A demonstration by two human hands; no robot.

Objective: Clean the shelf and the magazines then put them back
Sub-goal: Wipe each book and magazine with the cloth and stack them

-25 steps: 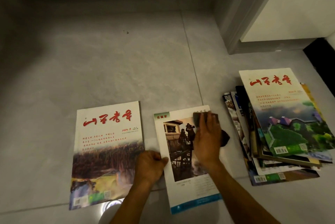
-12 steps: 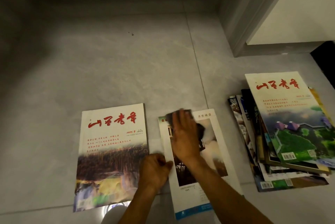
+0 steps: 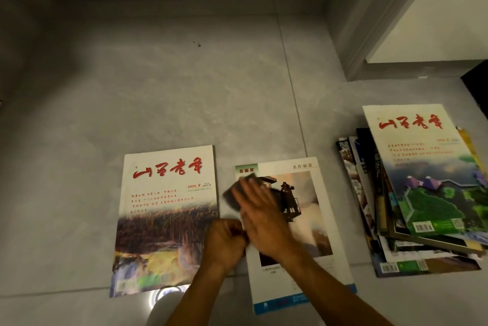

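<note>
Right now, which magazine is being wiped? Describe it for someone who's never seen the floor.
On the grey tiled floor, skip the messy stack at right. Two magazines lie singly; take the middle magazine, under the right hand and dark cloth. Unlike its red-titled neighbour, it has a framed picture, green tab, blue bottom strip.

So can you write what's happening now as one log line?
step: wiping | right hand presses cloth on middle magazine | left hand grips its left edge | pile waiting

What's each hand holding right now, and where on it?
The right hand presses a dark cloth flat on the middle magazine, fingers across the cloth's top. The left hand, curled, pins that magazine's left edge.
</note>
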